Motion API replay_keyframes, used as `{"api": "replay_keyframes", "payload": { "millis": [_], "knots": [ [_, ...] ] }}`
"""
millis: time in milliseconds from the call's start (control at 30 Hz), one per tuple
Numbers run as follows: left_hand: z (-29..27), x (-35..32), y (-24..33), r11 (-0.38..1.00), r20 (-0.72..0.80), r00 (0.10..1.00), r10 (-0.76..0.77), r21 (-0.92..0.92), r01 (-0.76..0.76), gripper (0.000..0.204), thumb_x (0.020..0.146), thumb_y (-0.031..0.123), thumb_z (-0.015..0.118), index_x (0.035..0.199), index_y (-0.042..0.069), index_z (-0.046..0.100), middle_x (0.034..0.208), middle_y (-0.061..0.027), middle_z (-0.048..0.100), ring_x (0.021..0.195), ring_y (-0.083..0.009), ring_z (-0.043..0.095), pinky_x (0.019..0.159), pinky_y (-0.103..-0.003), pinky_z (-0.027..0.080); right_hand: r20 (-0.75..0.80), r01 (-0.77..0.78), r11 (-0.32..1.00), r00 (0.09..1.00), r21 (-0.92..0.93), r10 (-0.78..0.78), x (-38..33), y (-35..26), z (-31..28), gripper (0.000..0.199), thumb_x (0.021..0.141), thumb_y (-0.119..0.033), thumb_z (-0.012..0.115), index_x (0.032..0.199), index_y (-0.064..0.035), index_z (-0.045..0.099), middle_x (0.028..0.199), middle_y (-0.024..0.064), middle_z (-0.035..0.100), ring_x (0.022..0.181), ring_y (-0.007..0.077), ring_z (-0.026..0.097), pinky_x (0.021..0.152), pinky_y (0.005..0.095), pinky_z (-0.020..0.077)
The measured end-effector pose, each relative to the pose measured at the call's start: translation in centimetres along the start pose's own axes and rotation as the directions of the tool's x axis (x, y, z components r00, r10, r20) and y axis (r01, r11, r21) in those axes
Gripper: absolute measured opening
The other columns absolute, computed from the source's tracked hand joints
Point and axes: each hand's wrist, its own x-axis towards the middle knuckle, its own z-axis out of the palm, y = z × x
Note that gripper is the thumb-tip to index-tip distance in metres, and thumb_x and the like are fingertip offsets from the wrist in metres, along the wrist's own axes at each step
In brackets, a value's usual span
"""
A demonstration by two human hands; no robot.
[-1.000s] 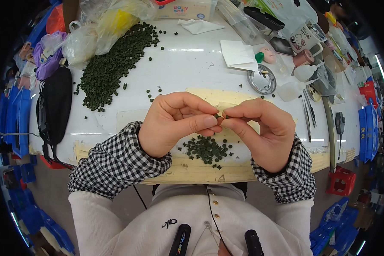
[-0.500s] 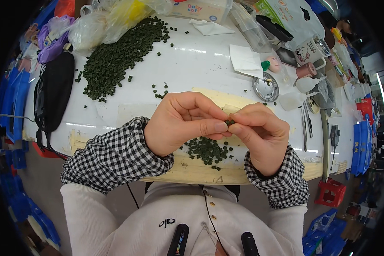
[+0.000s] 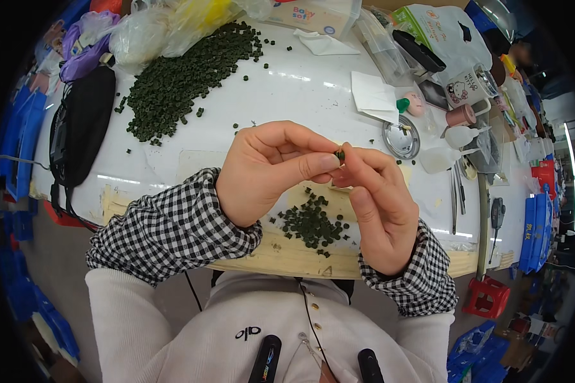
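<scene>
A small dark green round piece (image 3: 340, 155) is pinched between the thumb and forefinger of my left hand (image 3: 252, 172). The forefinger of my right hand (image 3: 390, 207) rests against the piece from the other side, while the right thumb stands apart, lower down. Below both hands, near the table's front edge, lies a small heap of similar dark green pieces (image 3: 313, 220). A much larger heap of them (image 3: 185, 80) spreads over the far left of the white table (image 3: 287, 102). What the curled left fingers cover is hidden.
A black fabric bag (image 3: 86, 131) and plastic bags (image 3: 140, 38) lie at the left. On the right are a round metal dish (image 3: 401, 137), white paper (image 3: 372, 94), a mug (image 3: 466, 88), a thread spool (image 3: 461, 115), squeeze bottles (image 3: 437, 158) and tweezers (image 3: 454, 201).
Both hands have risen slightly away from me. My right thumb has come off the piece and dropped apart from the forefinger. The left pinch stays closed. The view has shifted a little.
</scene>
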Motion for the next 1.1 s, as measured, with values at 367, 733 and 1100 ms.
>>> {"api": "replay_keyframes", "payload": {
  "millis": [367,733,1100],
  "knots": [
    [-0.1,0.3,0.6,0.985,0.056,0.985,-0.163,-0.051,0.165,0.011,0.092,0.005,0.061,0.101,-0.001,0.062,0.095,-0.0129,0.069,0.084,-0.0172,0.069,0.074,-0.026,0.056,-0.142,0.006,0.986,0.989,-0.167,-0.030,-0.1,-0.1,-0.5,0.028,0.085,0.005,0.063,0.112,0.0000,0.064,0.105,0.0120,0.059,0.093,0.0198,0.060,0.079,0.0280,0.0498],
    [-0.1,0.0,0.2,0.985,0.125,0.977,-0.170,-0.018,0.174,0.008,0.090,0.002,0.063,0.097,-0.002,0.062,0.090,-0.0121,0.069,0.081,-0.0151,0.068,0.073,-0.025,0.056,-0.166,0.052,0.975,0.982,-0.216,-0.089,0.4,0.4,-0.7,0.013,0.081,0.003,0.069,0.094,0.0008,0.066,0.089,0.0097,0.062,0.081,0.0196,0.061,0.073,0.0282,0.0493],
    [0.1,-0.2,0.3,0.994,0.104,0.995,0.011,0.111,-0.023,0.012,0.087,-0.005,0.063,0.099,-0.005,0.064,0.090,-0.0130,0.068,0.082,-0.0161,0.066,0.075,-0.027,0.055,-0.192,-0.006,0.999,0.981,-0.050,-0.003,0.5,0.5,-0.4,0.009,0.084,0.001,0.067,0.093,0.0019,0.065,0.089,0.0086,0.062,0.079,0.0167,0.060,0.072,0.0274,0.0488]
  ]
}}
